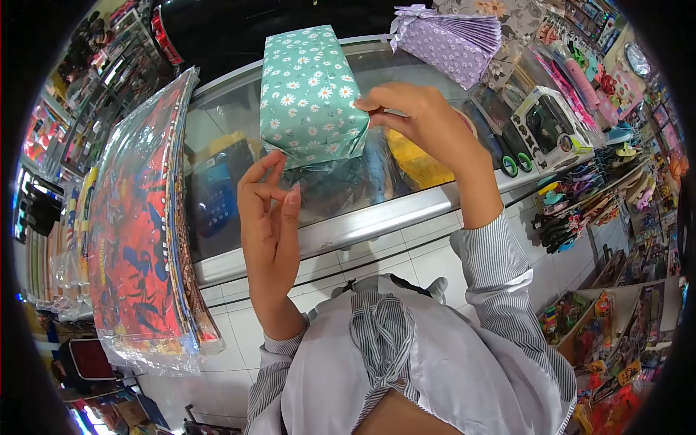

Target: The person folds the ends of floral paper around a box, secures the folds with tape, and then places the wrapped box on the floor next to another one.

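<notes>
A box wrapped in green paper with white daisies (308,94) rests on the glass counter (333,196). My left hand (268,217) is at its near left corner, palm turned up, fingers apart and a fingertip against the lower edge. At the right side of the box, my right hand (417,116) pinches the paper near the corner between thumb and forefinger. A purple flowered wrapped package (449,47) with a pleated fan and ribbon lies at the back right.
Plastic-covered red printed sheets (134,232) stand stacked at the left. Green-handled scissors (516,165) and a boxed item (551,127) lie to the right. Racks of small goods (623,326) fill the far right. The counter's metal edge (377,223) runs in front.
</notes>
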`<state>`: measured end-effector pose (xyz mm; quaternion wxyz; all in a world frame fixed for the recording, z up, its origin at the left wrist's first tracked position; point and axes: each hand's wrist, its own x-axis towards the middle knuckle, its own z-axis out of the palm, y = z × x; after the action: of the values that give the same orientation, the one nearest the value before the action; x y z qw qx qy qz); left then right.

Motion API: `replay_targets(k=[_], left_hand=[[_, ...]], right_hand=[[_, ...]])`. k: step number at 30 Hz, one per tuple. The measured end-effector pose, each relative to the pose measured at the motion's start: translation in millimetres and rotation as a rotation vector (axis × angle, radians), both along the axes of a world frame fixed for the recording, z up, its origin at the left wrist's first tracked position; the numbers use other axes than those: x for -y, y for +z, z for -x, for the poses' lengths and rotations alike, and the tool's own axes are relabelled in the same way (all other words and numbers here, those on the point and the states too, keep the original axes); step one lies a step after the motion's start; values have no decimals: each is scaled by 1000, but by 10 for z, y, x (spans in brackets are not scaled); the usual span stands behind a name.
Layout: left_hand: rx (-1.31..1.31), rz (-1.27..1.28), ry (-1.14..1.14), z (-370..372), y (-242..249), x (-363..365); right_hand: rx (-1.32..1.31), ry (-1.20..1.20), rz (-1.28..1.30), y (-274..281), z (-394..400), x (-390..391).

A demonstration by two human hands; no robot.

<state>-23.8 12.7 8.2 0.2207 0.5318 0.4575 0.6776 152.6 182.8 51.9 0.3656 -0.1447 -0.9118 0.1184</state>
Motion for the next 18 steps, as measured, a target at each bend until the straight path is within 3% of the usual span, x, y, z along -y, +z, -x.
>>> replay_targets(k=[6,9,12,18], left_hand=[[-70,12,154,-9,0,23],[-56,-30,160,3,-25,-17],[-70,-13,173,-2,-35,-34],[-27,-3,161,7,-44,-40]], right_hand=[[-18,-145,-136,73,39,185],[-92,-76,-68,192,106,464],[45,61,-98,208,178,606],[217,42,-168,177,358,622]])
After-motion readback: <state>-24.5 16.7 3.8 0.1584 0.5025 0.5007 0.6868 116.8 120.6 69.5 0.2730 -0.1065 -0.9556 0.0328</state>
